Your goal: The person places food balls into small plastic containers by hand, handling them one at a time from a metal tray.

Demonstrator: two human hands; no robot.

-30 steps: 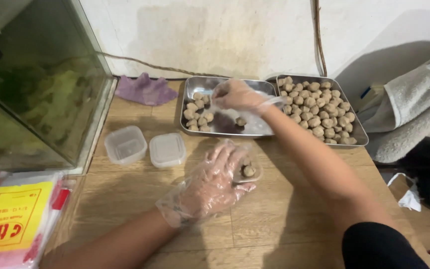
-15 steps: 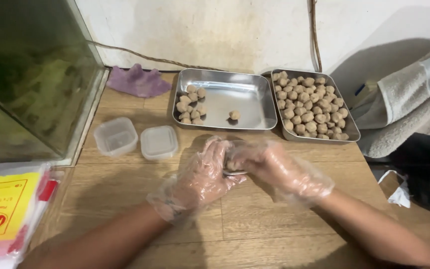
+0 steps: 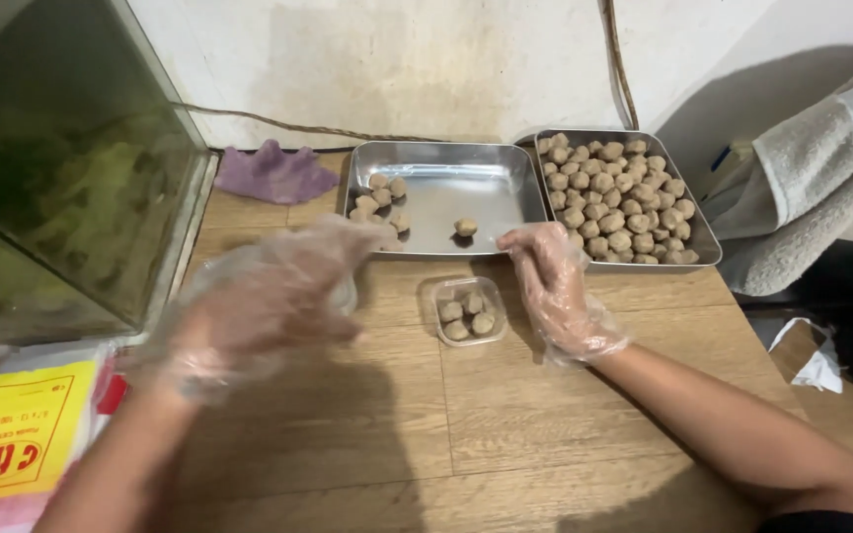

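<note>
Right hand [image 3: 553, 286], gloved, fingers loose and empty, rested just right of small clear plastic container [image 3: 465, 310] holding brown balls; blurred left hand [image 3: 267, 301] to its left, grip unclear.

Small clear plastic container [image 3: 468, 310]: square, rounded corners, lidless, upright on the wooden counter [image 3: 545, 434], just in front of the near rim of the left metal tray [image 3: 443, 183]. Holds four brownish dough-like balls [image 3: 466, 315] (matt, roughly round), packed close and touching. Left tray: a cluster of the same balls in its far-left corner, one lying alone near the middle. Right tray [image 3: 695, 237]: nearly full of them, piled close.
</note>
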